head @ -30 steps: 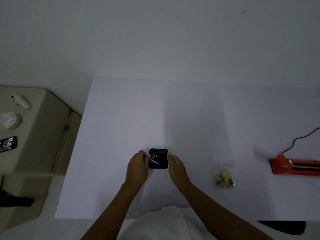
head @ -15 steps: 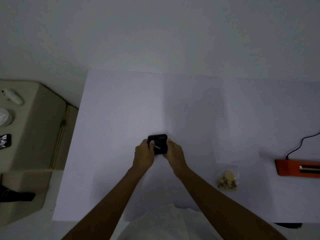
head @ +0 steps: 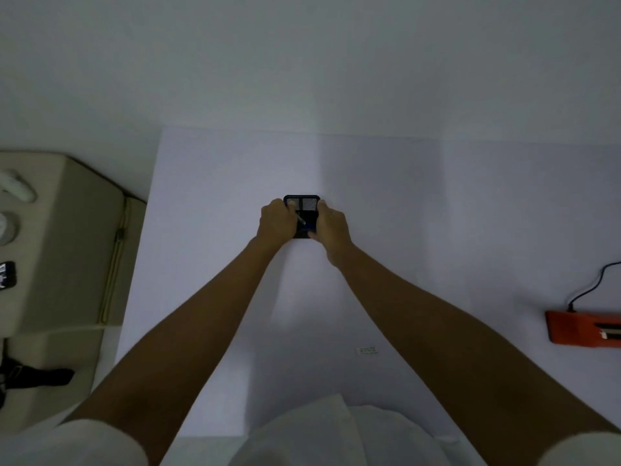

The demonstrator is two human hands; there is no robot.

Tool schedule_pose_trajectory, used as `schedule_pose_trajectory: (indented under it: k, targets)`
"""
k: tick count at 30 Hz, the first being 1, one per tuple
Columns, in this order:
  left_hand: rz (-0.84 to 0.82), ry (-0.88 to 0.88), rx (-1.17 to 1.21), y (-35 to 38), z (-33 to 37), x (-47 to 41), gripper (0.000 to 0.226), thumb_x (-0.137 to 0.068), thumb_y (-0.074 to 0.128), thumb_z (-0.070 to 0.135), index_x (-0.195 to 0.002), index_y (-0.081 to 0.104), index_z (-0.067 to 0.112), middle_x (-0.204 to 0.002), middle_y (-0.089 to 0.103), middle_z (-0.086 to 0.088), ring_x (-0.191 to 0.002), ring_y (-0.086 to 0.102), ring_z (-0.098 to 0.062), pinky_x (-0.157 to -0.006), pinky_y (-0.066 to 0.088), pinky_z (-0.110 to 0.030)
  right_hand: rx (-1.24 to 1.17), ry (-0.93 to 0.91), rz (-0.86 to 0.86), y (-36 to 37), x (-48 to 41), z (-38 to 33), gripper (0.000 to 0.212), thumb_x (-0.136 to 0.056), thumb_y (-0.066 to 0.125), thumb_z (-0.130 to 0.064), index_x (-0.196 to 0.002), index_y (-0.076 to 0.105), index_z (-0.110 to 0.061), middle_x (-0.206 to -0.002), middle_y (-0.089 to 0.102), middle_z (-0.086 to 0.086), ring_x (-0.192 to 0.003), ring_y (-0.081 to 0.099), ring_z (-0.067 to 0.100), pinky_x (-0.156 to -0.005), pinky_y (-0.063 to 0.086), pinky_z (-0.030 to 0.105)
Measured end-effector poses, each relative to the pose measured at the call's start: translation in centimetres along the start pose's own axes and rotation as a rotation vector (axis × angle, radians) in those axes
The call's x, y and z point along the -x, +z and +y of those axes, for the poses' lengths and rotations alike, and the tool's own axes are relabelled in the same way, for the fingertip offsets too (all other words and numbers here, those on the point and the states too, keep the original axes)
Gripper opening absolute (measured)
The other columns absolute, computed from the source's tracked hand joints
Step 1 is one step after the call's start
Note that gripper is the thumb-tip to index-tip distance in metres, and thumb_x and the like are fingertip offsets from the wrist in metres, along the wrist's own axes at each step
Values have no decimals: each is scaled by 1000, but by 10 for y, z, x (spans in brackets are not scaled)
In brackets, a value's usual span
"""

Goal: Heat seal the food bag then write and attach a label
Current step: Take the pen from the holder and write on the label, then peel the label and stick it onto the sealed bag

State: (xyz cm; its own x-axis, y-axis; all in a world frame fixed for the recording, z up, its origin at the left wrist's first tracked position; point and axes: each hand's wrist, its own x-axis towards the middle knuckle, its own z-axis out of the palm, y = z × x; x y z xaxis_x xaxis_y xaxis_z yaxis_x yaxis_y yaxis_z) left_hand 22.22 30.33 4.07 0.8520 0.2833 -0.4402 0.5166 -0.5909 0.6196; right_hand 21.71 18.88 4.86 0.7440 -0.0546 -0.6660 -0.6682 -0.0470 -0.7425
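Note:
A small black mesh holder (head: 303,205) with a pen in it stands on the white table (head: 420,203), held between both hands at arm's length. My left hand (head: 277,220) grips its left side and my right hand (head: 331,225) grips its right side. The orange heat sealer (head: 583,327) lies at the right edge with its black cord running up. A small white label (head: 367,350) lies flat between my forearms, near the right one. The food bag is hidden behind my right forearm.
A beige cabinet (head: 64,237) stands left of the table, carrying a phone (head: 6,274) and a white object (head: 15,188). A plain white wall rises behind the table's far edge.
Both hands have pushed the mesh holder away from me toward the middle of the table. My arms are now stretched out, and the right forearm covers the food bag.

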Motion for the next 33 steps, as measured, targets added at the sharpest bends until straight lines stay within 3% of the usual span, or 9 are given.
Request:
schedule_pose_trajectory:
  k: [6, 8, 10, 12, 15, 19, 22, 26, 33]
  targets:
    - [-3, -26, 55, 0, 0, 3, 34, -98, 47, 32, -75, 47, 7, -79, 60, -12, -72, 53, -24, -48, 35, -26, 3, 6, -22, -2, 0, 1, 31, -100, 42, -41, -89, 63, -21, -91, 66, 6, -84, 64, 20, -90, 57, 45]
    - [24, -37, 87, -1, 0, 13, 35, -95, 50, 39, -85, 49, 5, -85, 60, -11, -73, 54, -22, -50, 37, -26, 32, -24, -20, -6, 4, 4, 33, -100, 41, -43, -87, 63, -23, -89, 66, 3, -83, 62, 19, -93, 55, 46]
    - [90, -27, 83, -1, 1, 30, 43, -93, 53, 41, -108, 48, 1, -103, 62, -17, -81, 57, -25, -59, 44, -30, 65, -72, 6, -11, 11, 9, 34, -101, 40, -40, -80, 60, -23, -79, 59, -1, -78, 57, 16, -93, 54, 49]
    - [196, 43, 38, 5, 0, 52, 52, -92, 56, 38, -126, 44, -1, -123, 58, -20, -107, 56, -30, -84, 47, -38, 89, -108, 27, -19, 21, 21, 32, -101, 41, -37, -83, 61, -19, -76, 55, -3, -79, 55, 16, -93, 53, 51]
    - [345, 243, 8, 21, -7, 90, 53, -90, 60, 31, -133, 45, 5, -129, 54, -14, -122, 47, -26, -101, 40, -39, 171, -163, 47, -37, 44, 54, 27, -99, 44, -34, -100, 64, -16, -79, 57, -7, -83, 58, 17, -90, 54, 51]
    - [122, 380, -7, 62, -31, 141, 36, -91, 58, 30, -123, 55, 13, -124, 58, -6, -118, 49, -19, -98, 40, -30, 318, -206, 99, -71, 80, 112, 22, -100, 49, -25, -101, 66, -12, -90, 67, 2, -81, 62, 18, -80, 56, 39]
    - [-90, 454, -52, 95, -54, 171, 29, -92, 58, 27, -118, 61, 12, -119, 63, -6, -112, 54, -20, -95, 41, -25, 433, -199, 151, -100, 102, 158, 21, -98, 54, -15, -113, 66, -10, -108, 69, 6, -96, 63, 17, -87, 48, 25]
    - [-305, 488, -128, 129, -78, 193, 25, -90, 61, 20, -111, 65, 6, -112, 66, -11, -106, 58, -26, -92, 43, -29, 513, -176, 215, -129, 124, 199, 26, -95, 52, -4, -117, 65, -7, -116, 68, 11, -105, 62, 20, -93, 46, 23]
    - [-403, 488, -188, 161, -92, 208, 28, -84, 65, 15, -111, 62, 7, -111, 63, -11, -102, 57, -24, -89, 46, -32, 546, -163, 268, -148, 143, 229, 35, -93, 48, 3, -125, 60, -3, -124, 64, 13, -116, 59, 24, -100, 42, 24]
